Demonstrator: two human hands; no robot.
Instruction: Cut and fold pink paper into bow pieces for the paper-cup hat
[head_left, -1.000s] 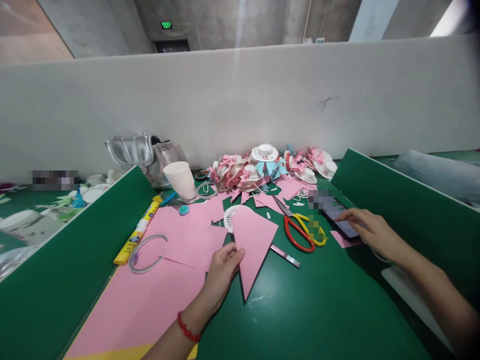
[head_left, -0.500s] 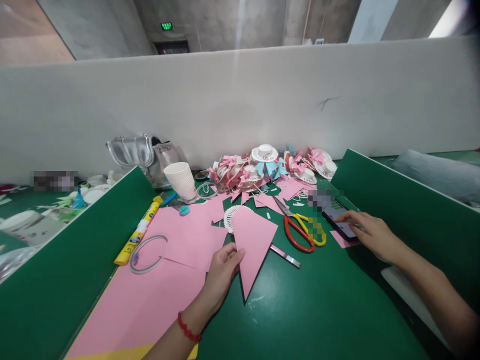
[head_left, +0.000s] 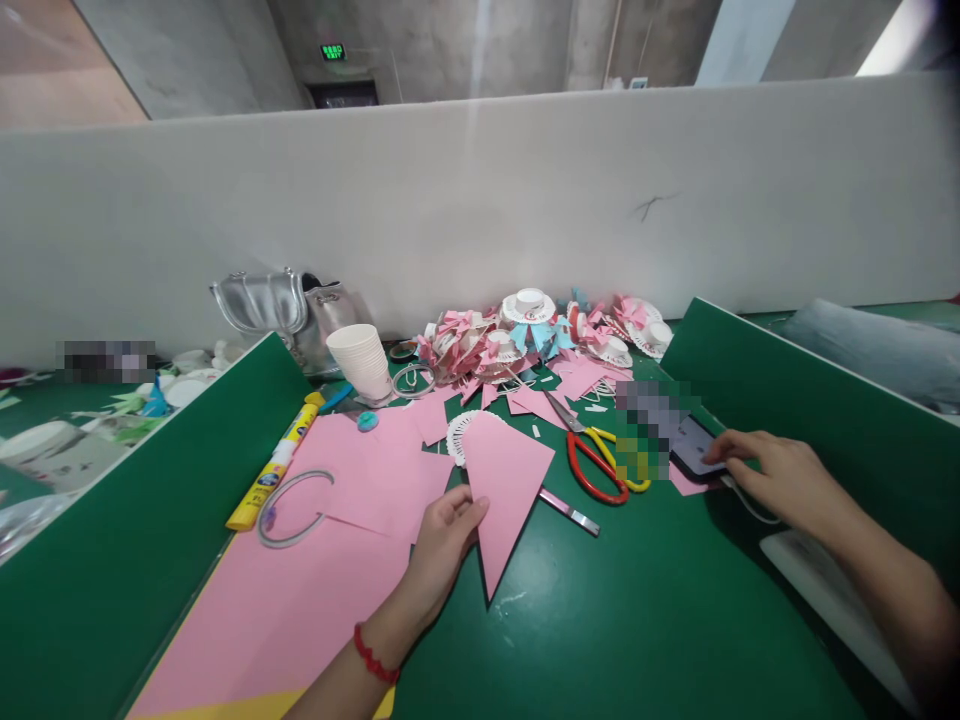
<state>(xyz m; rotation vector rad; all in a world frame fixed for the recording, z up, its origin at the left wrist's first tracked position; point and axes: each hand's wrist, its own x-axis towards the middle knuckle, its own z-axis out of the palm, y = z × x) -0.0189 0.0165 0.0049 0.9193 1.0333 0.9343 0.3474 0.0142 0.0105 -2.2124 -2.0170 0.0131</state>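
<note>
My left hand (head_left: 444, 548), with a red band at the wrist, pinches a folded pink paper wedge (head_left: 504, 490) by its left edge, point toward me. A white fringed paper piece (head_left: 459, 440) shows behind the wedge's upper left side. On the right, my right hand (head_left: 780, 478) rests its fingertips at a phone (head_left: 691, 445), fingers stretched out and gripping nothing. A white cable (head_left: 756, 503) runs from the phone under that hand. Between the hands lie scissors (head_left: 596, 468) with red and yellow handles and a slim cutter (head_left: 571, 513).
Large pink sheets (head_left: 300, 610) cover the left side, with a grey ring (head_left: 262, 525) and a yellow glue stick (head_left: 276, 465) on them. Stacked paper cups (head_left: 360, 362) stand behind. Paper crafts (head_left: 487, 345) pile up at the back. Green dividers (head_left: 810, 400) flank the table.
My right hand has shifted slightly right and toward me across the phone, uncovering more of its screen and the cable. My left hand and the pink wedge stay nearly still.
</note>
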